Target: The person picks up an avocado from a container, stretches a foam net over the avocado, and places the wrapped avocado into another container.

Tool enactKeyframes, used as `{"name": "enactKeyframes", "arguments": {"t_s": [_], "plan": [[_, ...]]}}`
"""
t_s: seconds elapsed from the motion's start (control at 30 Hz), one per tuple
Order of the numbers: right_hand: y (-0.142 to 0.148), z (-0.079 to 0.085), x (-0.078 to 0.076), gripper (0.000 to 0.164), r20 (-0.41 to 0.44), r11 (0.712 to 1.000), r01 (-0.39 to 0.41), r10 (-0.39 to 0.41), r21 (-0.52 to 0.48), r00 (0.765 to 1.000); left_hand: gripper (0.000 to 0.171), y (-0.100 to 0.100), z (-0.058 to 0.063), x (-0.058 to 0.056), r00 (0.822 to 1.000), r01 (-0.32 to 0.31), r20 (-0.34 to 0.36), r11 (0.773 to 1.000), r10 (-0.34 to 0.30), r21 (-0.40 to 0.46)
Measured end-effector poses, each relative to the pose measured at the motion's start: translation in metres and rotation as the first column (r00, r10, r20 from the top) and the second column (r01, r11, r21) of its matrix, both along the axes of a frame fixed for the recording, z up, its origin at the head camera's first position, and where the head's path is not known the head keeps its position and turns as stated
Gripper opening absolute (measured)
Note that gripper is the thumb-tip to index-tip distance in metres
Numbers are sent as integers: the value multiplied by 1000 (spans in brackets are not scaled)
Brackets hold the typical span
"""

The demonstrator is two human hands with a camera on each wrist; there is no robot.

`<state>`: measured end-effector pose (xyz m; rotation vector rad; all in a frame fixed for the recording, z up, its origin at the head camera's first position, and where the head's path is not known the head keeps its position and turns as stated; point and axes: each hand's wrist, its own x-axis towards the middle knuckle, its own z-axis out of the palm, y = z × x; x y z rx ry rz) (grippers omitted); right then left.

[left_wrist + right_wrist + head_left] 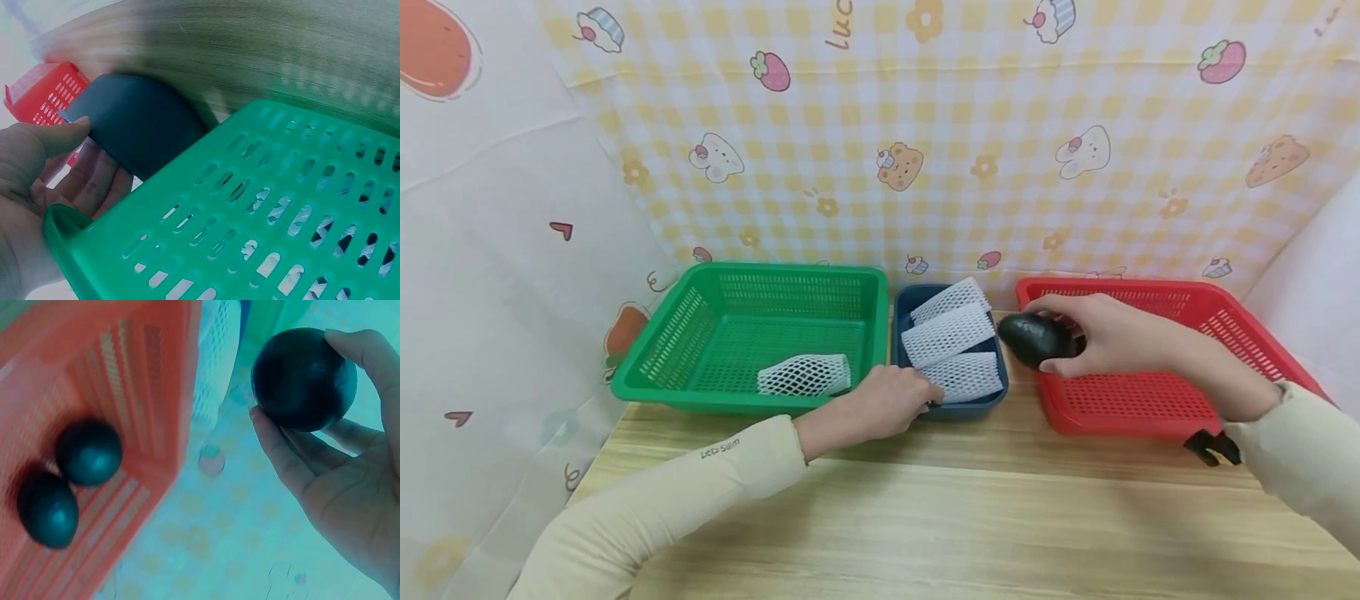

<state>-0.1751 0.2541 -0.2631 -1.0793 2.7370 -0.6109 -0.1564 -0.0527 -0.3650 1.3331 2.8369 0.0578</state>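
My right hand point(1093, 333) holds a dark avocado point(1036, 337) by its sides, thumb and fingers around one end, above the red basket's left edge. In the right wrist view the avocado point(304, 379) is up off the basket. My left hand point(887, 400) is at the near left corner of the small blue basket point(962, 412); in the left wrist view the thumb point(72, 132) lies against the outside of its rim and the fingers reach over it. Several white foam net sleeves point(951, 333) lie in the blue basket, one right by the left fingertips.
On the left stands a green basket point(752, 408) with one white foam net sleeve point(805, 377) in it. The red basket point(1135, 429) on the right holds two avocados point(89, 453). All three baskets stand on a wooden table point(925, 517) against a patterned cloth point(850, 167).
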Motion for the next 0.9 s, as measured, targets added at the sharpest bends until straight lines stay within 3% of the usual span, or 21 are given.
{"name": "enactKeyframes", "arguments": {"t_s": [0.3,0.53,0.9], "plan": [[-32,-18,26,68,-73,998,-56,57,18,996,18,0,1,-1,1000,-3,-16,1000,3,-3],[-54,-39,46,70,38,997,-69,67,28,997,17,1,1,-1,1000,-18,-24,1000,17,-12],[-68,-81,60,67,81,989,-99,90,112,993,17,1,0,0,1000,-9,-14,1000,9,-18]]}}
